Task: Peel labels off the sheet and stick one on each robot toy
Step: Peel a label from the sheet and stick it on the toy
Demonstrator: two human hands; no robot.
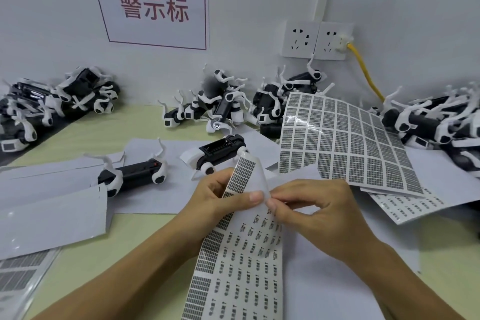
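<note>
The left hand (220, 197) grips a long label sheet (239, 262), its top curling back. The right hand (311, 208) pinches its edge beside the left thumb. Black-and-white robot toys (215, 153) lie behind.

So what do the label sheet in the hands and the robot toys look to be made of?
Label sheet: thin, flexible glossy paper or film backing, judging by how its top curls over and shines. Robot toys, such as the nearest one: apparently hard moulded plastic, a black body with smooth white legs.
</note>
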